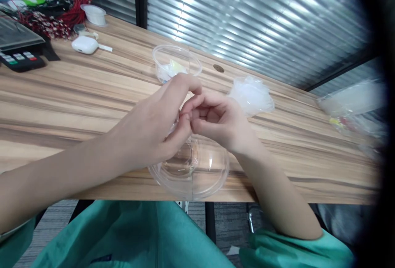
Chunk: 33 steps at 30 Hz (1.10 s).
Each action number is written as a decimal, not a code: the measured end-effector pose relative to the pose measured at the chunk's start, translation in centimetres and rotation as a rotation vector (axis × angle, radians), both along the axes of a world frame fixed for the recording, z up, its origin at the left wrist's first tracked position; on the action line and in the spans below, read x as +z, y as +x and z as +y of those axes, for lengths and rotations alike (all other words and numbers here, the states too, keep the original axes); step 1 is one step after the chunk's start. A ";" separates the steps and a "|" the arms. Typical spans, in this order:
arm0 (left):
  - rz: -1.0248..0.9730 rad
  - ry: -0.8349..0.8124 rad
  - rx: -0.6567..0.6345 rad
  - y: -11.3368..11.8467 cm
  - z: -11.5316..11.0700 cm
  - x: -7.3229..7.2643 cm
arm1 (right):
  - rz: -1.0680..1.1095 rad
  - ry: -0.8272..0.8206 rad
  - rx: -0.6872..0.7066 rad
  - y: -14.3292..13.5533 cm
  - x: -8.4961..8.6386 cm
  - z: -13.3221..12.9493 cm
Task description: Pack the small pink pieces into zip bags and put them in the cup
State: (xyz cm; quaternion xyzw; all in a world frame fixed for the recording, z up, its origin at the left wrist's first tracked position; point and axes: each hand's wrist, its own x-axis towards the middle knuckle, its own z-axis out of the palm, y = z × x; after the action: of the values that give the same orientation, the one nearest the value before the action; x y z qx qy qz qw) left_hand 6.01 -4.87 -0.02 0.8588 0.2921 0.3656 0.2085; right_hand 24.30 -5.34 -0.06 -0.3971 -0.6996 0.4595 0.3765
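My left hand (154, 124) and my right hand (219, 122) meet fingertip to fingertip just above a clear plastic bowl (197, 173) that sits at the near edge of the wooden table (61, 95). Both hands are curled around something small between the fingers; what it is stays hidden by the fingers. Behind the hands stands a second clear plastic cup (175, 63) holding something pale yellow and white. A pile of clear plastic lids or wrappers (251, 95) lies to the right of the hands.
At the far left lie a white earbud case (84, 45), a black device with coloured keys (20, 59), red cords (70, 12) and a small white cup (94, 14). Plastic bags (354, 103) sit at the right edge. Window blinds (262, 17) run behind the table.
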 end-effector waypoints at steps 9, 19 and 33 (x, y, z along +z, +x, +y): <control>-0.001 0.042 -0.130 -0.3 0.3 -1.3 | 0.104 0.004 0.109 0.3 0.4 -0.1; -0.130 0.118 -0.320 -0.1 0.9 -1.9 | 0.169 0.100 0.143 0.2 -0.3 0.1; -0.069 0.096 -0.221 -0.1 0.5 -1.5 | 0.116 0.112 0.134 0.1 -0.3 -0.1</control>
State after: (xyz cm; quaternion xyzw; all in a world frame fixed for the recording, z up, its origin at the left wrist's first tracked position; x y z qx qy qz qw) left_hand 5.93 -4.33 -1.57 0.8818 0.1705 0.3830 0.2161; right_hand 24.43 -5.44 -0.40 -0.3005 -0.7262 0.4660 0.4064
